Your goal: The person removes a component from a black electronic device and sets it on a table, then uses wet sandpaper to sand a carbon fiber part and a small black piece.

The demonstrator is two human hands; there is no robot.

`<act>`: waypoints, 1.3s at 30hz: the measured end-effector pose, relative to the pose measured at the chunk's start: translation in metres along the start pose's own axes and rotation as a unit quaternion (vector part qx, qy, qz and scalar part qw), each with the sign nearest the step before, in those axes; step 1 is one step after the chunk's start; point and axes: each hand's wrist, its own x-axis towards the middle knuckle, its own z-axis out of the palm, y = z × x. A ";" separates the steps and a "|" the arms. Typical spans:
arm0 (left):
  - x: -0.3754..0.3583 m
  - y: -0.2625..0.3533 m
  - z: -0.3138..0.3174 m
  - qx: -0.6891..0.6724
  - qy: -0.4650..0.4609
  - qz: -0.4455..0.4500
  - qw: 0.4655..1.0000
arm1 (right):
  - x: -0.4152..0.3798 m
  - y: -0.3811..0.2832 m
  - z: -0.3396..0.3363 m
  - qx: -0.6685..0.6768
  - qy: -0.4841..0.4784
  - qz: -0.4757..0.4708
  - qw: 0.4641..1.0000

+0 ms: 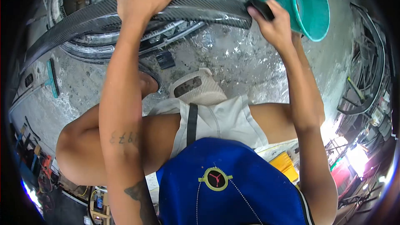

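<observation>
A long curved strip with a dark carbon-weave pattern (200,6) spans the upper left and centre, its surface wet. My left hand (146,1) lies over the strip near its middle, fingers wrapped over the far edge and thumb stretched to the right. At the strip's right end, my right hand (273,23) grips a small black block (261,8), which touches or nearly touches the strip. A teal bucket (310,8) stands tilted just beyond my right hand.
Curved dark rim-like parts (91,52) lie on the wet concrete floor under the strip. A small dark piece (165,60), a teal-headed brush (52,78) and a pale plastic stool (198,86) are nearer. Curved frames (375,62) pile up at right.
</observation>
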 end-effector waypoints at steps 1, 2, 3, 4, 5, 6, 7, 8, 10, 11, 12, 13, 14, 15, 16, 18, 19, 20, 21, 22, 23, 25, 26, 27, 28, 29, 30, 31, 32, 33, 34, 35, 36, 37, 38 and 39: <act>0.000 -0.002 0.002 -0.002 0.008 0.002 1.000 | 0.007 0.000 0.007 0.029 0.025 -0.006 0.999; 0.004 -0.002 0.000 -0.005 0.025 0.003 1.000 | 0.004 -0.001 0.003 0.025 0.032 -0.007 0.999; 0.004 -0.003 0.001 -0.001 0.036 0.024 0.999 | 0.002 -0.004 -0.001 0.025 0.024 -0.001 0.999; 0.003 -0.003 0.003 -0.002 0.041 0.022 0.999 | -0.002 -0.007 -0.001 0.028 0.010 0.005 1.000; 0.000 -0.003 0.004 -0.008 0.051 0.014 0.999 | -0.010 -0.004 -0.004 0.050 -0.003 0.014 0.999; 0.001 -0.004 0.004 -0.013 0.064 0.007 0.998 | -0.014 -0.001 -0.007 0.051 -0.003 0.007 0.999; 0.002 -0.004 -0.001 -0.013 0.027 -0.001 1.000 | -0.016 -0.003 -0.011 0.070 -0.019 0.027 0.997; 0.004 -0.005 -0.002 -0.012 0.028 -0.004 1.000 | -0.018 -0.004 -0.012 0.091 -0.037 0.052 0.994; 0.003 -0.004 0.004 -0.003 0.048 0.011 0.999 | -0.004 -0.001 0.000 0.013 0.004 0.008 1.000; 0.002 -0.004 0.005 -0.009 0.054 0.017 0.998 | 0.001 -0.003 0.006 0.040 0.002 0.027 0.999; 0.002 -0.003 0.005 -0.008 0.057 0.022 0.998 | 0.007 -0.003 0.008 0.065 0.004 0.040 0.997; 0.004 -0.003 0.003 -0.009 0.052 0.027 0.998 | 0.007 -0.002 0.003 0.063 0.012 0.035 0.997; 0.003 -0.005 0.004 -0.011 0.043 0.026 0.999 | 0.001 -0.003 -0.002 0.055 0.001 0.027 0.998; 0.002 -0.006 0.006 -0.018 0.058 0.025 0.998 | -0.008 -0.005 -0.005 0.049 -0.015 0.022 0.998; 0.001 -0.006 0.007 -0.018 0.060 0.021 0.998 | -0.013 -0.005 -0.008 0.051 -0.017 0.018 0.998; 0.005 -0.005 0.006 -0.014 0.058 -0.006 0.998 | -0.017 0.000 -0.013 0.086 -0.036 0.038 0.995; 0.005 -0.004 0.007 -0.012 0.053 -0.003 0.999 | -0.011 -0.002 -0.010 0.043 -0.022 0.018 0.999; 0.003 -0.003 0.008 -0.006 0.051 0.000 0.999 | -0.002 0.001 -0.002 0.007 0.005 -0.026 1.000; 0.002 -0.002 0.008 -0.002 0.052 0.001 0.999 | 0.001 0.002 0.002 0.036 -0.008 0.001 0.999; 0.003 0.000 0.005 0.001 0.061 0.002 0.998 | 0.006 0.001 0.003 0.064 -0.016 0.022 0.998; 0.004 0.000 0.001 0.002 0.028 -0.003 1.000 | 0.007 0.001 -0.002 0.062 -0.011 0.017 0.998; 0.001 -0.003 0.002 -0.001 0.031 -0.009 0.999 | -0.005 -0.003 -0.011 0.043 -0.036 -0.006 0.998; 0.000 -0.001 -0.001 -0.004 0.035 -0.010 0.999 | -0.010 -0.002 -0.012 0.044 -0.036 -0.009 0.998; -0.001 0.000 -0.004 -0.003 0.028 -0.021 0.999 | -0.014 0.003 -0.012 0.060 -0.032 -0.014 0.998; 0.004 -0.002 -0.003 -0.003 0.029 -0.020 0.999 | -0.017 0.006 -0.012 0.076 -0.030 -0.015 0.997; 0.008 -0.005 0.002 -0.002 0.039 -0.016 0.999 | -0.011 -0.001 -0.013 0.034 -0.022 -0.024 0.999; 0.010 -0.005 0.009 -0.001 0.045 -0.010 0.999 | -0.003 0.000 -0.006 0.011 -0.016 -0.044 0.999; 0.009 -0.002 0.002 0.005 0.009 -0.014 1.000 | 0.003 -0.003 0.001 0.036 -0.004 -0.035 0.999; 0.007 0.002 0.000 0.005 0.009 -0.009 1.000 | 0.007 -0.005 0.004 0.061 0.010 -0.032 0.998; 0.005 0.004 -0.003 0.006 0.007 -0.010 1.000 | 0.006 -0.004 0.001 0.060 0.014 -0.033 0.998; 0.003 0.002 -0.005 0.006 0.004 -0.016 1.000 | 0.002 -0.004 -0.002 0.048 -0.001 -0.020 0.999; 0.004 -0.001 -0.001 -0.011 0.016 -0.011 1.000 | -0.003 -0.005 -0.004 0.038 -0.019 -0.007 0.999; 0.003 -0.003 0.002 -0.011 0.017 -0.015 1.000 | -0.007 -0.006 -0.007 0.040 -0.020 -0.010 0.999; 0.005 -0.002 0.002 -0.001 0.030 -0.023 0.999 | -0.009 -0.007 -0.011 0.062 -0.036 0.011 0.997; 0.006 -0.001 0.003 0.009 0.041 -0.031 0.999 | -0.009 -0.006 -0.012 0.085 -0.053 0.033 0.994; 0.008 -0.002 0.002 0.005 0.026 -0.026 0.999 | -0.002 -0.003 -0.008 0.033 -0.038 -0.015 0.999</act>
